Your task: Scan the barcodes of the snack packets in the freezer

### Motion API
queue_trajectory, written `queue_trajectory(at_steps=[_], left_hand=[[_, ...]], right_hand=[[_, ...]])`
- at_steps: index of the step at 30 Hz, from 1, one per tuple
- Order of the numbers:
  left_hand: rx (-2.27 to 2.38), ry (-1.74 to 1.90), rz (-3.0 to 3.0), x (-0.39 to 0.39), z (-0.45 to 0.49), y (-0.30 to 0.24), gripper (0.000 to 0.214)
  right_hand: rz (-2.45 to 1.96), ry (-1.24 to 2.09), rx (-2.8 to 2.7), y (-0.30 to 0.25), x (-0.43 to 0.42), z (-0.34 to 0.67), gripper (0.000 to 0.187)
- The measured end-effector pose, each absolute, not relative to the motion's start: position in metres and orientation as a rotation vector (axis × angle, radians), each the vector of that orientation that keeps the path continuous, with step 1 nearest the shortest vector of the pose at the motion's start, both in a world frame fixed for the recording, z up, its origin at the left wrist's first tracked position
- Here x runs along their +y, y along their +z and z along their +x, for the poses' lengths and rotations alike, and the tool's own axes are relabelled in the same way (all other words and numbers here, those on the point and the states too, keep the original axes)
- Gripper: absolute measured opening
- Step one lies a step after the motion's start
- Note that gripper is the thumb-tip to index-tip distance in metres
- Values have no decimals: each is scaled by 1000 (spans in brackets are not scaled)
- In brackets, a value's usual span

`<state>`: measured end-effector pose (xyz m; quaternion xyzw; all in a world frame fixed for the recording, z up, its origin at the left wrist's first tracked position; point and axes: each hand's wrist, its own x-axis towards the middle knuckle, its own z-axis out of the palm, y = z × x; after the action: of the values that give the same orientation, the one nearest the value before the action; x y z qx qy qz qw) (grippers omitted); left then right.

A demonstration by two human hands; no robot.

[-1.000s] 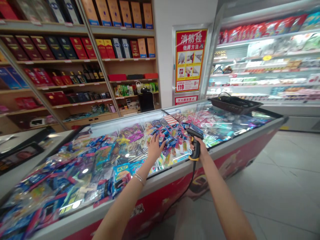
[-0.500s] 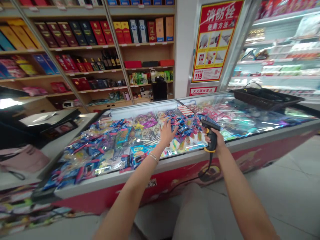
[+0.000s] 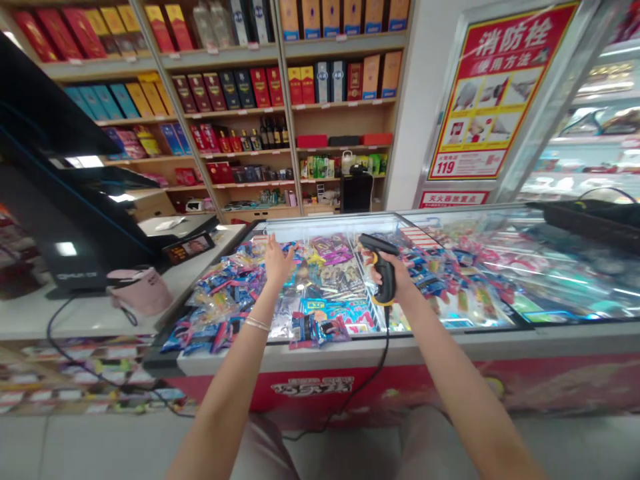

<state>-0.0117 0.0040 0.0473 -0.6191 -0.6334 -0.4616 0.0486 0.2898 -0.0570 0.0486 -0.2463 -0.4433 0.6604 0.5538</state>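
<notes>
My right hand (image 3: 399, 277) is wrapped around the grip of a black and yellow barcode scanner (image 3: 384, 270), held above the glass top of a chest freezer (image 3: 450, 343). A cable hangs from the scanner's base and runs down past the freezer's front. My left hand (image 3: 278, 260), with bracelets at the wrist, reaches out with fingers apart and holds nothing that I can see. It is over many small blue snack packets (image 3: 235, 283) lying on the glass. Two blue packets (image 3: 320, 329) sit near the front edge. Whether my left fingertips touch a packet is unclear.
At left a counter carries a black checkout terminal (image 3: 70, 200) and a pink pouch (image 3: 143, 290). Shelves (image 3: 345, 107) of boxes and bottles line the back wall. A dark tray (image 3: 590, 223) stands on the freezer at far right. The cable (image 3: 360, 383) crosses the freezer front.
My view has swung left, bringing the terminal into sight. Both hands have moved left along the freezer, the left one to the packets farther left, the right one still carrying the scanner.
</notes>
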Motion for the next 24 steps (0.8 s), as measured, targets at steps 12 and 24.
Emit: queue_trajectory(at_steps=[12, 24], left_hand=[[-2201, -599, -1718, 39, -72, 0, 70], [-1932, -1705, -1792, 35, -72, 6, 7]], right_hand=[[-727, 2057, -864, 1, -11, 173, 27], [-715, 2079, -930, -6, -14, 173, 30]])
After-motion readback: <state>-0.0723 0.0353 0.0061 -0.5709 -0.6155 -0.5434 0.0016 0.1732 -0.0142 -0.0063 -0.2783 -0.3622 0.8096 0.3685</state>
